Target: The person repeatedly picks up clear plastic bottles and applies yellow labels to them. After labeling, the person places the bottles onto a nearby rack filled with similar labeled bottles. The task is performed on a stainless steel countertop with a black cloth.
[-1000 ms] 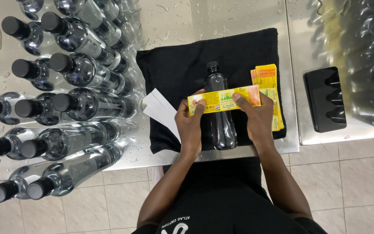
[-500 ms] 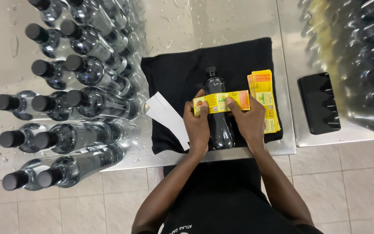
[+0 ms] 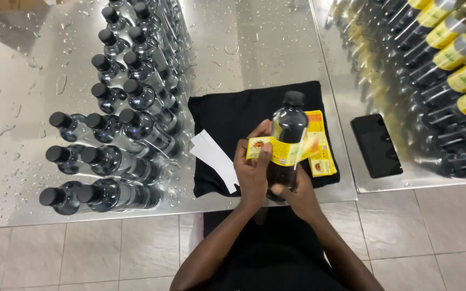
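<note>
Left hand (image 3: pixel 253 171) is gripping a dark bottle (image 3: pixel 286 141) mid-body, thumb pressing a yellow label (image 3: pixel 281 151) onto it. Right hand (image 3: pixel 296 195) is cupping the bottle's base from below. Bottle is being held upright above a black cloth (image 3: pixel 227 116) lying on a wet steel desk (image 3: pixel 22 102). Unlabelled bottles (image 3: pixel 120 129) are lying in rows on the left; a label stack (image 3: pixel 322 153) is sitting on the cloth. Beige floor tiles (image 3: pixel 82 253) are showing below.

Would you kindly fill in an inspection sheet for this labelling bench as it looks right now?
Surface: wet steel table with black cloth.
Job's things: dark bottle held up, yellow label partly wrapped on it; label stack on the cloth.
Clutter: white backing strips; black tray.
Grippers: left hand presses the label; right hand supports the bottle's base.
Cables: nothing seen.
Surroundings: unlabelled bottles left, labelled bottles right; tiled floor.
</note>
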